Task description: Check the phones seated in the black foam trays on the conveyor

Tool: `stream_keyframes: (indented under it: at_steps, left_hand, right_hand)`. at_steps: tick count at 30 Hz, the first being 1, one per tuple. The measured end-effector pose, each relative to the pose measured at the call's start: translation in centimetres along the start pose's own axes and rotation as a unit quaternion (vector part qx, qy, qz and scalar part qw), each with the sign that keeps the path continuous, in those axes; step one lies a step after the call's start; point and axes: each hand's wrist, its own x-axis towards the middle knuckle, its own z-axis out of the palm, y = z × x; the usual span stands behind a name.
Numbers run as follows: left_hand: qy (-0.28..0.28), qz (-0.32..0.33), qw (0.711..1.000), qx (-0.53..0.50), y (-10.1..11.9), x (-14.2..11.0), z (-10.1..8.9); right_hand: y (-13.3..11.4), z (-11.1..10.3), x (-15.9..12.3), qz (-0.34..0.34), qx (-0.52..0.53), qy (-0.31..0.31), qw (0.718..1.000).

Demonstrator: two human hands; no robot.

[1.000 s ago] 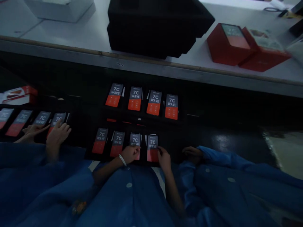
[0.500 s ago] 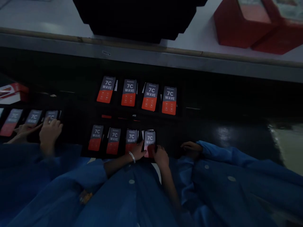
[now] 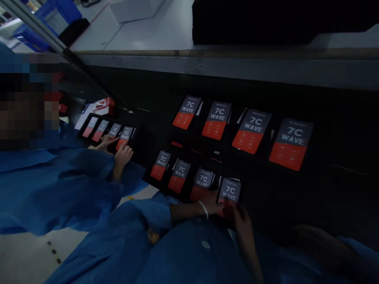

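Observation:
Two rows of grey-and-orange "7C WAVE" phones lie in a black tray [image 3: 257, 185] on a dark belt. My left hand [image 3: 213, 202], with a bracelet at the wrist, and my right hand [image 3: 239, 215] both close on the lower edge of the rightmost near-row phone [image 3: 230, 190]. My left fingers are at its lower left corner, beside the third phone [image 3: 203, 179]. My right fingers cover its lower right corner. The far row, with its rightmost phone [image 3: 291, 142], lies untouched.
A co-worker's hands [image 3: 121, 152] in blue sleeves rest on another tray of phones [image 3: 102, 128] at the left. Another person's hand [image 3: 319, 240] lies dim at the lower right. A red box [image 3: 103, 105] sits behind the left tray. A grey rail [image 3: 237, 69] and black stack [image 3: 266, 19] lie beyond.
My head has turned, so the trays appear shifted right and larger. Both my hands stay on the rightmost near-row phone. The co-worker's hands on the left remain on their tray.

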Motion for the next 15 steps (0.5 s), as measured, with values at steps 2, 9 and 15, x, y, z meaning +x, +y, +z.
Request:
stream_keyframes:
  at_steps: [2, 9, 15]
  left_hand:
    - [0.006, -0.013, 1.000, 0.000, -0.3, -0.6, 0.0]
    - [0.009, -0.017, 1.000, -0.003, -1.8, -1.2, 1.2]
    - [0.019, -0.021, 0.998, 0.048, -1.2, -1.0, 1.5]
  right_hand:
    - [0.1, 0.4, -0.3, 0.018, 0.000, -0.001, 1.000]
    - [0.6, -0.7, -0.2, 0.028, -0.022, -0.020, 0.999]
    - [0.6, -2.2, 0.2, 0.048, 0.046, -0.090, 0.994]
